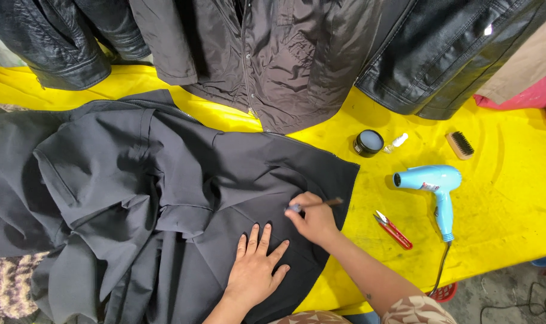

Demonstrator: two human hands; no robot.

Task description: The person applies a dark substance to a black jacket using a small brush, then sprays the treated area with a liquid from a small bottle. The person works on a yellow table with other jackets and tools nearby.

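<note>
A dark grey jacket lies spread over a yellow table cover. The left hand presses flat on it, fingers spread and grasping nothing, seemingly to keep the cloth taut. The right hand pinches a small brush (tip on the fabric) near the jacket's right edge. Bare yellow room lies right of that edge, before red snips, a blue hairdryer, a dark jar and a scrubbing brush.
</note>
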